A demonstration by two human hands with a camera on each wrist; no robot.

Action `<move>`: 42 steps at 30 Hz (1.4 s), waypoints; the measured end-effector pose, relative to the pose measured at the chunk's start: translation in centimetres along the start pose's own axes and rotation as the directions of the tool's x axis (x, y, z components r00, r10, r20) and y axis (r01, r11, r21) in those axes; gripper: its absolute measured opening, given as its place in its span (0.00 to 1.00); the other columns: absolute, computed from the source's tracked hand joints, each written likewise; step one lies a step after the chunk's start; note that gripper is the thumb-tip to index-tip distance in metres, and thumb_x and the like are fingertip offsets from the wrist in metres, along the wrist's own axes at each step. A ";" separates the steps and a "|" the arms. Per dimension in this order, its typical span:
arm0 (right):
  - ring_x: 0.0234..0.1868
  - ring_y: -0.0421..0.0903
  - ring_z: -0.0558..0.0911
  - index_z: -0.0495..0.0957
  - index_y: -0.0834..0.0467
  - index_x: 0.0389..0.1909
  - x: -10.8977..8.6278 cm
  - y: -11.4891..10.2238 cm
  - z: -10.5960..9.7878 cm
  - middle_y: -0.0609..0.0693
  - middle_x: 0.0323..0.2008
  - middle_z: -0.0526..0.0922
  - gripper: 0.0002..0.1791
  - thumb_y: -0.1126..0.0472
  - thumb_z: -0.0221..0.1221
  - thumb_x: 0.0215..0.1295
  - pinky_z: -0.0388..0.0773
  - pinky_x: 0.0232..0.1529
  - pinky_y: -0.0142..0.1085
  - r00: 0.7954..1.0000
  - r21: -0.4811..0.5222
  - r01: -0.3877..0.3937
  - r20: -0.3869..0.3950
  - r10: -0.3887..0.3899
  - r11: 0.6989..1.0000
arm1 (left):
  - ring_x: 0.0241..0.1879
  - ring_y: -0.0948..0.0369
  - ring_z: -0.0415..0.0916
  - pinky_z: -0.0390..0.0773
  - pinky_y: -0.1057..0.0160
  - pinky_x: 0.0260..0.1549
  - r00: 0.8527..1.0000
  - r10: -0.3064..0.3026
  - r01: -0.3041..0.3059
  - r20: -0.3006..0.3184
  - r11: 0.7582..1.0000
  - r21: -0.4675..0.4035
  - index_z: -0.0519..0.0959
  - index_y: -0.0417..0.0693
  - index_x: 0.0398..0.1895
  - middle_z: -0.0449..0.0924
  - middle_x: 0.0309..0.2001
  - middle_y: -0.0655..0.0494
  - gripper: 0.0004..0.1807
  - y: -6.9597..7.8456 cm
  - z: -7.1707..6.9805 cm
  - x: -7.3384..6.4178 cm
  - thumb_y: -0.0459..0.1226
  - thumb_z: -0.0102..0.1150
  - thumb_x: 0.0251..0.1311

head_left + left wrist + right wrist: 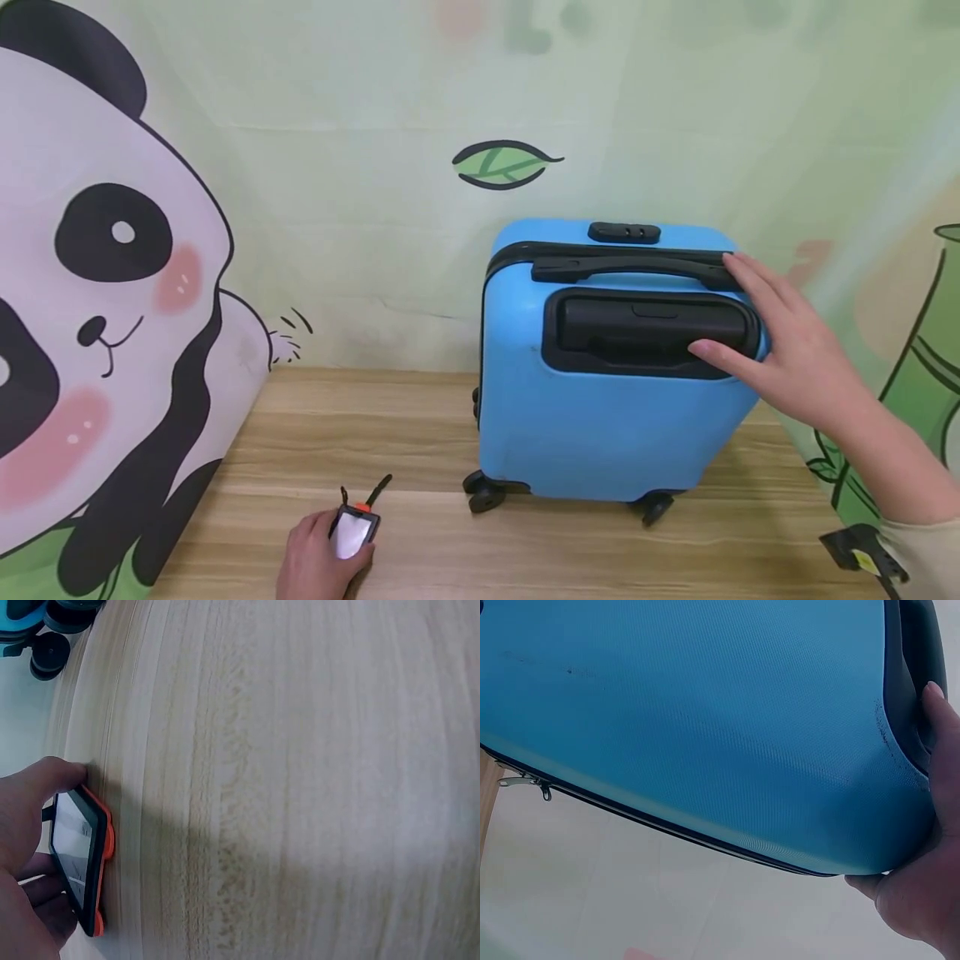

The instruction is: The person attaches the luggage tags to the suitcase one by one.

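Observation:
A blue hard-shell suitcase [600,425] stands upright on its wheels, with a black carry handle [630,267] along the top. My right hand [802,358] holds its upper right corner, thumb on the front by the black recess [652,325] and fingers over the top edge. In the right wrist view the thumb reaches that recess and a fingertip shows past the shell's edge. At the lower left, my left hand [318,554] pinches a luggage tag [353,533] with a white card, black frame and black strap. The left wrist view shows the tag's orange edge [109,838] close to the tabletop.
The wooden tabletop [420,542] reaches back to a green printed backdrop [360,167] with a panda [97,275] on the left. A combination lock [624,232] sits on the suitcase top. Zipper pulls [546,793] hang along its side seam.

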State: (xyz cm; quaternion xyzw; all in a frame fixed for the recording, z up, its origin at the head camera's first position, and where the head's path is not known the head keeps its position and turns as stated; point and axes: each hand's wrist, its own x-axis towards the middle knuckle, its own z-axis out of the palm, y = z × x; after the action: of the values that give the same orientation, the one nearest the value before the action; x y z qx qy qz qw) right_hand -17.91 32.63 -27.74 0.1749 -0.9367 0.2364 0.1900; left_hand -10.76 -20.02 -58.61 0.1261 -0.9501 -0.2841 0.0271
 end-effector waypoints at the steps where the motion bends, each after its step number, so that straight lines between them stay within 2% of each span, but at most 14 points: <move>1: 0.81 0.71 0.56 0.51 0.40 0.87 0.0 0.0 0.0 0.57 0.85 0.53 0.55 0.49 0.74 0.66 0.57 0.68 0.78 1.000 0.001 -0.001 0.000 0.001 1.000 | 0.59 0.35 0.75 0.78 0.37 0.56 1.000 0.016 -0.016 -0.008 1.000 -0.008 0.78 0.27 0.62 0.78 0.58 0.30 0.45 0.0 0.0 0.0 0.47 0.85 0.46; 8: 0.81 0.71 0.55 0.50 0.39 0.87 0.0 -0.1 0.2 0.56 0.86 0.52 0.56 0.48 0.74 0.66 0.57 0.68 0.79 1.000 0.001 -0.008 0.011 0.008 1.000 | 0.53 0.34 0.78 0.80 0.36 0.53 0.991 0.107 -0.110 -0.077 0.993 -0.041 0.76 0.26 0.65 0.80 0.54 0.28 0.45 -0.5 -0.2 -0.1 0.39 0.83 0.43; 12: 0.81 0.70 0.55 0.50 0.40 0.88 0.1 -0.1 0.3 0.57 0.86 0.52 0.56 0.48 0.74 0.66 0.57 0.68 0.78 1.000 0.004 -0.004 0.014 0.004 1.000 | 0.53 0.37 0.79 0.81 0.37 0.51 0.992 0.094 -0.099 -0.090 0.993 -0.062 0.75 0.28 0.67 0.80 0.55 0.29 0.45 -0.7 -0.3 0.1 0.39 0.83 0.45; 18: 0.81 0.70 0.56 0.50 0.42 0.88 0.1 0.0 0.4 0.58 0.85 0.53 0.56 0.48 0.74 0.66 0.57 0.69 0.78 1.000 -0.006 0.006 0.009 -0.006 1.000 | 0.55 0.40 0.78 0.80 0.37 0.53 0.997 0.048 -0.054 -0.063 0.995 -0.083 0.74 0.32 0.70 0.78 0.58 0.31 0.45 0.0 -0.9 0.3 0.41 0.82 0.49; 20: 0.81 0.71 0.55 0.49 0.44 0.88 0.1 0.1 0.5 0.59 0.85 0.53 0.56 0.48 0.74 0.67 0.56 0.69 0.78 1.000 -0.005 0.010 0.010 -0.010 1.000 | 0.55 0.39 0.78 0.80 0.36 0.54 0.993 0.073 -0.082 -0.095 0.992 -0.097 0.74 0.32 0.70 0.78 0.59 0.32 0.45 0.1 -1.0 0.2 0.40 0.83 0.49; 24: 0.80 0.73 0.55 0.49 0.48 0.88 0.1 0.2 0.4 0.63 0.84 0.52 0.55 0.48 0.72 0.69 0.55 0.69 0.79 1.000 -0.001 0.019 0.006 -0.019 1.000 | 0.55 0.38 0.79 0.81 0.37 0.53 0.974 0.149 -0.167 -0.173 0.981 -0.100 0.76 0.32 0.69 0.80 0.57 0.32 0.43 0.1 -0.9 0.3 0.39 0.83 0.49; 30: 0.80 0.74 0.55 0.49 0.48 0.88 0.1 0.2 0.0 0.63 0.84 0.52 0.55 0.49 0.72 0.69 0.55 0.69 0.79 1.000 -0.003 0.014 -0.003 -0.014 1.000 | 0.55 0.40 0.79 0.81 0.38 0.51 0.972 0.155 -0.178 -0.179 0.977 -0.118 0.74 0.34 0.71 0.79 0.59 0.32 0.44 0.7 -1.3 0.9 0.40 0.81 0.51; 32: 0.80 0.73 0.55 0.49 0.47 0.88 0.1 0.2 -0.1 0.63 0.84 0.52 0.55 0.49 0.72 0.69 0.55 0.69 0.79 1.000 -0.004 0.013 -0.006 -0.013 1.000 | 0.54 0.41 0.80 0.81 0.39 0.50 0.962 0.170 -0.200 -0.213 0.971 -0.128 0.75 0.34 0.71 0.80 0.58 0.33 0.44 1.0 -1.5 1.0 0.39 0.81 0.50; 36: 0.81 0.72 0.56 0.50 0.42 0.88 0.0 0.1 -0.1 0.59 0.85 0.53 0.56 0.49 0.74 0.67 0.56 0.68 0.78 1.000 -0.007 0.006 -0.007 -0.006 1.000 | 0.51 0.42 0.81 0.81 0.40 0.47 0.928 0.214 -0.264 -0.304 0.955 -0.136 0.77 0.34 0.69 0.82 0.55 0.36 0.43 1.5 -1.8 1.0 0.35 0.83 0.46; 42: 0.81 0.71 0.56 0.50 0.41 0.87 0.0 0.1 0.0 0.58 0.85 0.53 0.56 0.48 0.74 0.66 0.58 0.68 0.78 1.000 -0.014 0.001 -0.003 -0.001 1.000 | 0.49 0.43 0.82 0.82 0.41 0.44 0.891 0.258 -0.331 -0.374 0.933 -0.144 0.78 0.36 0.68 0.83 0.55 0.37 0.43 2.7 -3.2 0.9 0.33 0.85 0.43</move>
State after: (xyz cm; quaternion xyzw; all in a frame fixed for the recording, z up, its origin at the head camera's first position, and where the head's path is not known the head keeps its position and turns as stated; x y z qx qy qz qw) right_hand -17.96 32.66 -27.77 0.1737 -0.9381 0.2297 0.1926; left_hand -11.87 -19.78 -54.46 0.0247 -0.9040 -0.3454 0.2509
